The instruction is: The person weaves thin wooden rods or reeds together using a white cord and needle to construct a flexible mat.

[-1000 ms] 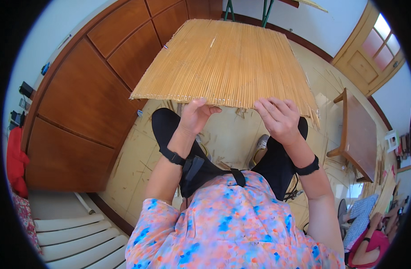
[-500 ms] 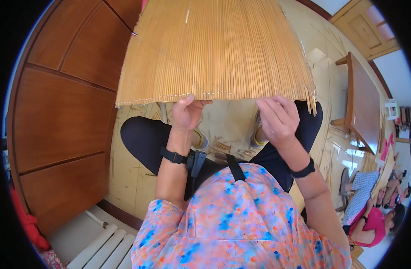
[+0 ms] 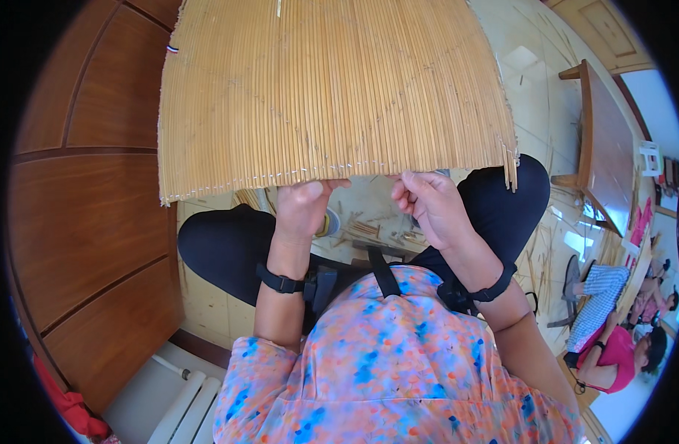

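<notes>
A large panel of thin yellow-brown stalks (image 3: 339,96), laid side by side and stitched with pale thread along its near edge, stands in front of me. At that edge my left hand (image 3: 301,206) is closed on the panel, its fingertips reaching partly beneath. A short way to the right, my right hand (image 3: 432,207) has curled fingers pinched together just under the same edge. Whatever lies between those fingertips is too small or hidden to name. Several stalks (image 3: 511,172) stick out past the edge at the panel's right corner.
Brown wooden cabinets (image 3: 95,214) rise on the left, above a white radiator (image 3: 184,411). Loose stalks (image 3: 361,228) litter the tiled floor between my feet. A wooden table (image 3: 602,148) stands to the right; beyond my right arm sits a person in pink (image 3: 617,359).
The panel's left edge has shifted left and its near edge a little closer to me. My right hand has moved left, nearer to my left hand, and its fingers have curled in.
</notes>
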`<state>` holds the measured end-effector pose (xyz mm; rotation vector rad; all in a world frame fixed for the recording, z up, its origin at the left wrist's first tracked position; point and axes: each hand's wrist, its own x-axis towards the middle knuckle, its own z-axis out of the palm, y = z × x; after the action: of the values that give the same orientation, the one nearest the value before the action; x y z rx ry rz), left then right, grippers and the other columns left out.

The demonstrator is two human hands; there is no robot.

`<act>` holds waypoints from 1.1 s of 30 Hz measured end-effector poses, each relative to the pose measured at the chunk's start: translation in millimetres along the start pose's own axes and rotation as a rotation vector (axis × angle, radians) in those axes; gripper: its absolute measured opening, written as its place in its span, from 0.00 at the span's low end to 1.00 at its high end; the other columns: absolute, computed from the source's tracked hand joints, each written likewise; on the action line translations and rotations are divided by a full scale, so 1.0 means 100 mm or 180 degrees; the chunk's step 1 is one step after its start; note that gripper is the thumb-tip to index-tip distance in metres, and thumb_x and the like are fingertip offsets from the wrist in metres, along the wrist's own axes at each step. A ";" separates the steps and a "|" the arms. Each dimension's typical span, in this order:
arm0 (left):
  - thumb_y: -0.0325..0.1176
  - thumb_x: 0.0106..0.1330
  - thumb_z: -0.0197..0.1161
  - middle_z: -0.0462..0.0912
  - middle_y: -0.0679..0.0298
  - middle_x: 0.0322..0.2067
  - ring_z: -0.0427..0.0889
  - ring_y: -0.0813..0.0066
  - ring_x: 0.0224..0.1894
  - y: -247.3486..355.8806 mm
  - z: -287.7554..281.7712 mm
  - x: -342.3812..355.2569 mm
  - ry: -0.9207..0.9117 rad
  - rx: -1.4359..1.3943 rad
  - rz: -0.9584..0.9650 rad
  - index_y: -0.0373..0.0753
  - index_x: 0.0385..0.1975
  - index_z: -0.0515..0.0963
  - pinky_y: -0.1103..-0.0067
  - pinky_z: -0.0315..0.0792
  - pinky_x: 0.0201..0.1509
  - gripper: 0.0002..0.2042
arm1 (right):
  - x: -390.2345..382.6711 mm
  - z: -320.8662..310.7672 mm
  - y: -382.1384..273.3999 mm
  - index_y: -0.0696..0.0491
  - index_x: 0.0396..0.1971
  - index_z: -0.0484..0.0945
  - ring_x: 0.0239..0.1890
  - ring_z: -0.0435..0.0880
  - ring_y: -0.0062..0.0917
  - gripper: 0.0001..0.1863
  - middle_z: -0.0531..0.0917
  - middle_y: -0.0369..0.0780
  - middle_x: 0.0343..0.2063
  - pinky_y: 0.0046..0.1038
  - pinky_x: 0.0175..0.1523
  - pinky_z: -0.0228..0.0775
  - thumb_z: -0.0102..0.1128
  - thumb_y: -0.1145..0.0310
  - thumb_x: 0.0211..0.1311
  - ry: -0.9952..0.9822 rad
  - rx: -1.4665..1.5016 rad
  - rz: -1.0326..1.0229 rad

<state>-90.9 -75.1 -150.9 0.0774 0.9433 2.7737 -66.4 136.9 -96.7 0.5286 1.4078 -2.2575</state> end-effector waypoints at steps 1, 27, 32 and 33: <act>0.28 0.54 0.61 0.78 0.59 0.46 0.80 0.64 0.46 -0.02 0.00 -0.01 0.0003 -0.0008 -0.0015 0.35 0.55 0.68 0.68 0.76 0.48 0.25 | 0.01 0.00 0.01 0.58 0.27 0.78 0.26 0.74 0.16 0.14 0.79 0.36 0.25 0.17 0.32 0.66 0.56 0.63 0.65 0.0016 0.0002 0.0008; 0.22 0.59 0.65 0.82 0.67 0.41 0.79 0.77 0.44 -0.39 0.18 0.03 0.0177 0.1905 -0.0072 0.37 0.44 0.80 0.79 0.74 0.49 0.13 | 0.11 0.14 -0.12 0.56 0.33 0.74 0.17 0.63 0.10 0.10 0.73 0.31 0.21 0.12 0.19 0.51 0.66 0.74 0.54 0.0315 0.0107 0.0120; 0.22 0.59 0.65 0.82 0.67 0.41 0.78 0.78 0.44 -0.39 0.18 0.02 0.0109 0.1784 0.0015 0.37 0.44 0.80 0.79 0.73 0.49 0.13 | 0.08 0.09 -0.16 0.54 0.34 0.77 0.19 0.66 0.11 0.11 0.74 0.29 0.23 0.15 0.21 0.53 0.69 0.73 0.51 0.0230 0.0175 0.0368; 0.22 0.59 0.65 0.82 0.67 0.41 0.78 0.79 0.44 -0.39 0.17 0.01 0.0103 0.1828 0.0011 0.37 0.44 0.80 0.79 0.73 0.49 0.13 | 0.07 0.10 -0.16 0.54 0.34 0.76 0.20 0.66 0.11 0.11 0.75 0.29 0.23 0.15 0.22 0.54 0.69 0.73 0.52 0.0209 0.0228 0.0412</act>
<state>-82.9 -35.0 -161.0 0.1206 1.7132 2.4206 -82.1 133.4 -84.1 0.7026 1.2885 -2.2115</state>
